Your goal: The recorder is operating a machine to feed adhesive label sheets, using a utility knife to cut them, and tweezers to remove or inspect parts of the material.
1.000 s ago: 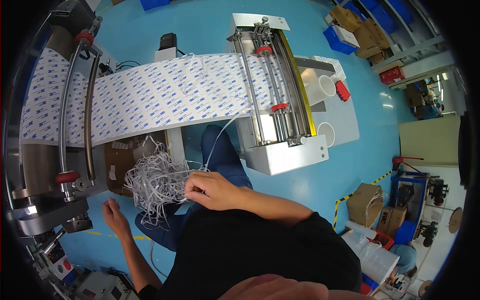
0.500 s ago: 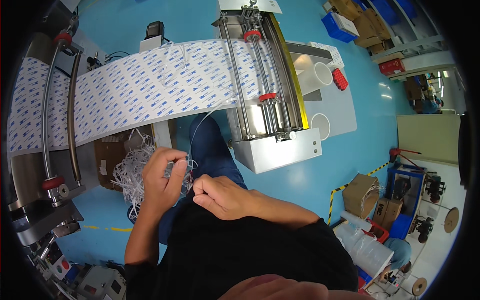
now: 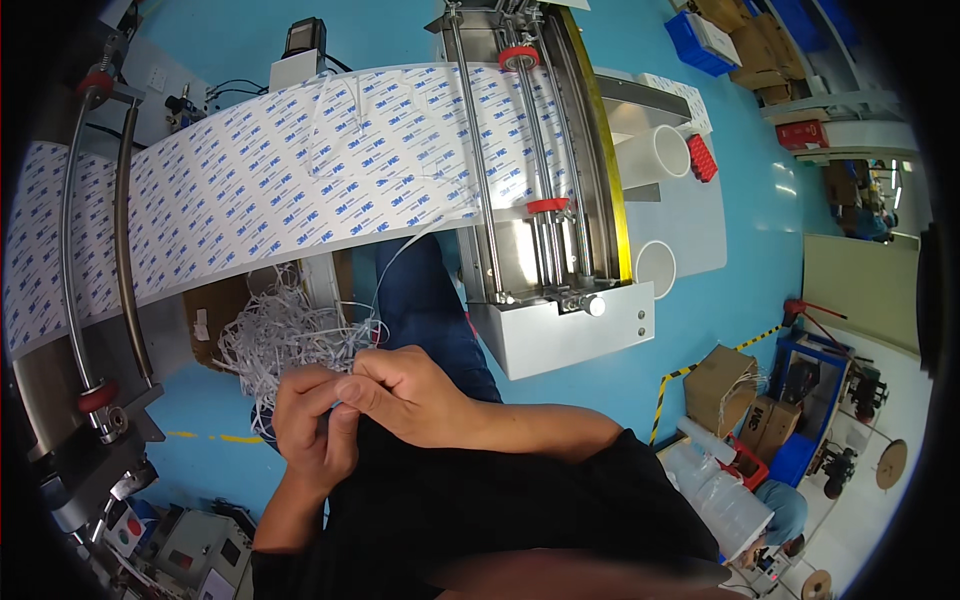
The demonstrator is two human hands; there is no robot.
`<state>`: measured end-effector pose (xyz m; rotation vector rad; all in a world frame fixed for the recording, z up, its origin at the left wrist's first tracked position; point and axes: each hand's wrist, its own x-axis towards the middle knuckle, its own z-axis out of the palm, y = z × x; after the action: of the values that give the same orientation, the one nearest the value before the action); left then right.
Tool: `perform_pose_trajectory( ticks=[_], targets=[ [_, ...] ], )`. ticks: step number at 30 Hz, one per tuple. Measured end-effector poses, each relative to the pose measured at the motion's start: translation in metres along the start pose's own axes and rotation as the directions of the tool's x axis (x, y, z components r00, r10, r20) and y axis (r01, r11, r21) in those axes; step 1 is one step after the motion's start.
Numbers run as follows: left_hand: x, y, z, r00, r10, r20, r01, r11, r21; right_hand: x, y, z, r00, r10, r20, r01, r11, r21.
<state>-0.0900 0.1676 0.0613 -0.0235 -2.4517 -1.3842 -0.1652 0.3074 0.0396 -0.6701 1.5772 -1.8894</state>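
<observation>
Meeting at the fingertips, the left hand is half curled and the right hand folded more tightly; whether either grips anything, I cannot tell. Just beyond the right knuckles, a thin white strip drops from the printed sheet's near edge, beside the silver roller machine, toward a tangled heap below that edge. A hard pull could snap the strip if it snags in the heap; slack might let it loop around the fingers.

The blue floor carries a cardboard box and blue bin.
</observation>
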Motion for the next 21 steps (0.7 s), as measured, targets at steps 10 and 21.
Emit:
perform_pose_trajectory(
  ticks=[10, 21],
  targets=[
    [0.009, -0.042, -0.041, 0.943, -0.331, 0.028, 0.316, 0.920, 0.230, -0.016, -0.031, -0.026, 0.973, 0.112, 0.201, -0.098, 0.992, -0.074],
    [0.145, -0.021, 0.011, 0.971, 0.073, 0.229, -0.166, 0.894, 0.415, -0.075, -0.088, -0.158, 0.959, -0.168, 0.227, 0.180, 0.983, -0.033]
  ],
)
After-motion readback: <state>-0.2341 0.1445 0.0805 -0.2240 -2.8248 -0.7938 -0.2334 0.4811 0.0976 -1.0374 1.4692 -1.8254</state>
